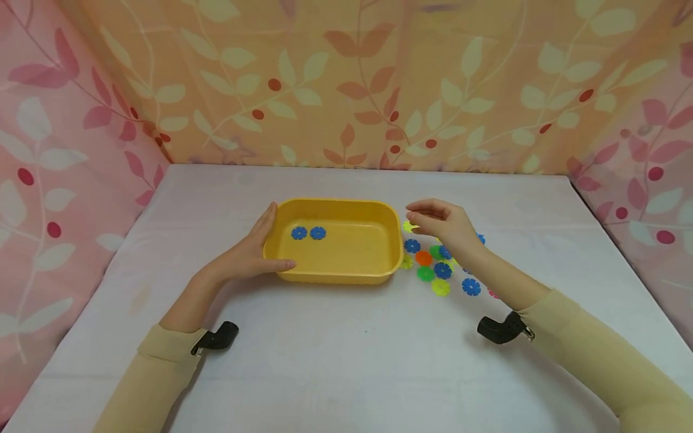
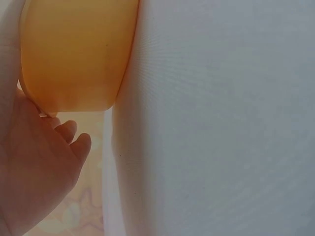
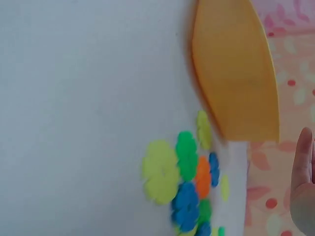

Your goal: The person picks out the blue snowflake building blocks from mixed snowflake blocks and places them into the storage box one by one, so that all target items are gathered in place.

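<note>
My left hand (image 1: 246,254) holds the left end of a yellow plastic basin (image 1: 338,278), its thumb over the front rim and its fingers along the outer wall. Two blue notched discs (image 1: 317,233) lie side by side inside the basin, towards its left. Past the basin's right end, my right hand (image 1: 438,221) hovers over a pile of flower-shaped plastic discs, with nothing visible between its fingers. The pile mixes blue (image 1: 471,287), orange (image 1: 424,258), green (image 1: 425,273) and yellow pieces (image 1: 441,287); my right hand and forearm hide part of it.
A white cloth (image 1: 346,361) covers the table. Floral curtains stand behind it (image 1: 346,84) and along both sides. Black wrist devices (image 1: 500,329) are fixed at both beige sleeves (image 1: 590,349). The closest yellow disc (image 1: 406,261) lies right at the basin's right end.
</note>
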The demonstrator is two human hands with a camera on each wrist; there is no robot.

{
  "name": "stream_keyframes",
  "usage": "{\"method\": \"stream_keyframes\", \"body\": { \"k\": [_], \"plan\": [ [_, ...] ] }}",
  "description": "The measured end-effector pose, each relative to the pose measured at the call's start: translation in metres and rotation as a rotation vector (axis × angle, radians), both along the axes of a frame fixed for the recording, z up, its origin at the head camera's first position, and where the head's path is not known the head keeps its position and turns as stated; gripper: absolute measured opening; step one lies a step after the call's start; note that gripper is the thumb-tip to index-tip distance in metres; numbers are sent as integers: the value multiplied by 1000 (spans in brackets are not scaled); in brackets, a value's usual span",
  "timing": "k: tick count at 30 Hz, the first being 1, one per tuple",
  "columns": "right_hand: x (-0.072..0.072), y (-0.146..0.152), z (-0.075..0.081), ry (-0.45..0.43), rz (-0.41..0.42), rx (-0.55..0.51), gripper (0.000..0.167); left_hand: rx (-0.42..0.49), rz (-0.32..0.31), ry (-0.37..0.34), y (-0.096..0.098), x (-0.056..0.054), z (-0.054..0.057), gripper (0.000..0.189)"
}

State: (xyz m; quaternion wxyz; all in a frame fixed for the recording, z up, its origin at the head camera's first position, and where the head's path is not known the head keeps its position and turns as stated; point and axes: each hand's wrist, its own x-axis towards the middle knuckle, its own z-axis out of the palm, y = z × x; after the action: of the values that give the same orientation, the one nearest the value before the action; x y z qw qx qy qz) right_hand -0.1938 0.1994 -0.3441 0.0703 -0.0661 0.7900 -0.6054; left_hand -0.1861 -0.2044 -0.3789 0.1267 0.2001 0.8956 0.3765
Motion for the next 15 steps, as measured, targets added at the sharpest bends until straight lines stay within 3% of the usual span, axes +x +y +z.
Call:
{"method": "stream_keyframes", "body": {
  "k": [8, 15],
  "plan": [
    [11, 34, -12, -134, -92, -5, 58, -3, -1, 6, -1, 0, -1, 123],
    [20, 62, -25, -207, -61, 63, 59, 3, -7, 15, 0, 0, -1, 123]
  ]
}}
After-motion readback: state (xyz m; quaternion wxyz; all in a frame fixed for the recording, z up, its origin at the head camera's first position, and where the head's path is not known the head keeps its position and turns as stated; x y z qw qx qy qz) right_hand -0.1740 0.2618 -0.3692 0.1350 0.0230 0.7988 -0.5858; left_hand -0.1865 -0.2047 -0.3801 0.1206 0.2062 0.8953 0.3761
